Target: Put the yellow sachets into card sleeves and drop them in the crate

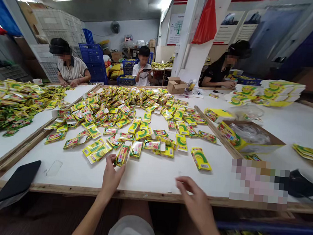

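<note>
Near the front of the white table (151, 181), my left hand (113, 176) grips a small yellow-green printed box (122, 154) between thumb and fingers. A similar box (136, 149) lies just to its right. My right hand (193, 194) is over the table's front edge, fingers loosely bent and apart, holding nothing. A separate yellow box (200, 159) lies beyond the right hand. A large spread of the same small boxes (110, 110) covers the middle and back of the table, some with white end flaps standing out.
Wooden strips (218, 132) divide the tabletop. A black phone (19, 180) rests at the left edge. To the right are an open carton with clear plastic (250, 136) and stacked yellow boxes (279, 92). Green packets (15, 101) heap at left. Several people sit beyond; a blue crate (272, 233) is below right.
</note>
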Tool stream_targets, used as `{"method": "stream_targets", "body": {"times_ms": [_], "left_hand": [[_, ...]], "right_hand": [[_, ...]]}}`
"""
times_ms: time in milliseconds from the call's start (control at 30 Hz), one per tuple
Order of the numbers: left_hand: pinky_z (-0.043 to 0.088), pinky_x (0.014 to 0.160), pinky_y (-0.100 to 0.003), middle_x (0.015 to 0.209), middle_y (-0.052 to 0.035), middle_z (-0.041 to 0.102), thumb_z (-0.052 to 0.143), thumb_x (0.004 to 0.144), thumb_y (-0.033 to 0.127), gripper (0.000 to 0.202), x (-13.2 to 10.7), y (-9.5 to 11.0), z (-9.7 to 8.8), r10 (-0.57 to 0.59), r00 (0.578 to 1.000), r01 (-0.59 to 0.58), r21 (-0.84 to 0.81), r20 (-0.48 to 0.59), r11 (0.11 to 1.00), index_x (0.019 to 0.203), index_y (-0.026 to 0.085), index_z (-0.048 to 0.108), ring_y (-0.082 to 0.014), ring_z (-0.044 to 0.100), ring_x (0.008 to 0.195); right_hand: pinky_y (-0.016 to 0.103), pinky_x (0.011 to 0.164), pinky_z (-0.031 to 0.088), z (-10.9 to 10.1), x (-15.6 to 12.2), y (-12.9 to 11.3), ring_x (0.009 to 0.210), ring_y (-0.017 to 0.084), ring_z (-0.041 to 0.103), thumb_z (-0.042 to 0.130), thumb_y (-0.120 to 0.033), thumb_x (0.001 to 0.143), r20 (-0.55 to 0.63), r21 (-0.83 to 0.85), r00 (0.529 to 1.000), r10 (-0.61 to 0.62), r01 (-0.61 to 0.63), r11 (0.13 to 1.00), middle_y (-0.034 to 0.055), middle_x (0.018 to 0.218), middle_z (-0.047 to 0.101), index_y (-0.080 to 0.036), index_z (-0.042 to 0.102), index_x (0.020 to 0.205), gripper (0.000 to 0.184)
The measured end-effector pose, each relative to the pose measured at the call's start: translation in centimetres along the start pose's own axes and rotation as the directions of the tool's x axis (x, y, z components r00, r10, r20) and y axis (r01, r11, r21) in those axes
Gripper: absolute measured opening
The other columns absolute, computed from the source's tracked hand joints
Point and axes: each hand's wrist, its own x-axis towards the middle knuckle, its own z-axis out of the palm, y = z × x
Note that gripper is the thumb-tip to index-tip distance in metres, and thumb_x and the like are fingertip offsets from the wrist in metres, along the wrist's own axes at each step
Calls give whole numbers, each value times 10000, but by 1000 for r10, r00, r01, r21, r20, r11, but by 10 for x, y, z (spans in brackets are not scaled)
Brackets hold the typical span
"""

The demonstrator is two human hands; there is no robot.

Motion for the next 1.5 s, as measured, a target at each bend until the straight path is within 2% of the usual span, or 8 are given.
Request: {"method": "stream_targets", "body": {"times_ms": [133, 233, 367, 633, 833, 1000, 1233, 1500], "left_hand": [[451, 956, -422, 1194, -110, 490, 622, 784, 251, 484, -48, 20, 21, 113, 988, -95, -162, 103, 982, 1198, 208, 374, -238, 529, 1117], [416, 994, -456, 1223, -109, 481, 653, 766, 215, 531, -62, 28, 38, 146, 968, -108, -184, 205, 977, 1216, 218, 372, -249, 521, 1136], [438, 963, -441, 1209, -95, 518, 680, 759, 237, 658, -48, 29, 46, 156, 944, -69, -287, 293, 956, 1297, 251, 303, -242, 553, 1109], [518, 702, -300, 870, -49, 677, 592, 836, 322, 256, -13, 21, 41, 106, 825, 99, -327, 555, 940, 1052, 184, 596, -187, 650, 764], [507, 842, -345, 969, -71, 661, 652, 793, 314, 243, 0, 17, 49, 155, 867, 79, -438, 474, 895, 997, 186, 622, -215, 634, 950], [504, 835, -331, 923, -75, 674, 622, 818, 317, 174, -8, 26, 48, 144, 884, 55, -404, 446, 913, 904, 170, 656, -203, 634, 904], [500, 684, -264, 773, -38, 690, 661, 772, 315, 183, -6, 35, 52, 16, 926, 135, -371, 376, 919, 868, 161, 687, -168, 630, 725], [513, 756, -305, 860, -63, 710, 645, 792, 358, 225, -8, 30, 44, 47, 887, 141, -368, 459, 919, 890, 166, 708, -202, 644, 817]], "right_hand": [[332, 793, 543, 82, 9, -22, 877, 206, 673, 616, -395, 807, 105, 416, 991, -80, 30, 909, 82, 1059, 661, -223, 525, 1026, 294], [331, 759, 549, 102, 16, -21, 841, 193, 678, 601, -328, 827, 82, 502, 991, -106, 51, 863, 70, 1033, 655, -243, 440, 1083, 314], [323, 780, 539, 93, 19, -4, 843, 183, 675, 559, -273, 843, 97, 432, 986, -135, 81, 898, 52, 995, 645, -246, 438, 1109, 294], [284, 719, 520, 81, 32, 14, 765, 157, 639, 524, -272, 844, 318, 314, 932, -172, 67, 947, 24, 929, 656, -227, 557, 1069, 232], [290, 689, 504, 92, 59, 14, 747, 171, 624, 563, -297, 813, 223, 290, 960, -169, 100, 952, 14, 776, 653, -193, 615, 865, 127], [301, 748, 513, 91, 49, 6, 823, 180, 636, 583, -285, 824, 223, 310, 940, -256, 181, 933, 53, 901, 669, -197, 656, 877, 127], [283, 661, 507, 89, 51, -8, 678, 167, 611, 591, -321, 811, 164, 236, 967, -196, 154, 959, 30, 744, 666, -187, 650, 782, 149], [279, 663, 515, 97, 47, -4, 699, 174, 636, 591, -361, 818, 253, 296, 958, -137, 58, 954, 29, 763, 686, -183, 645, 814, 186]]}}
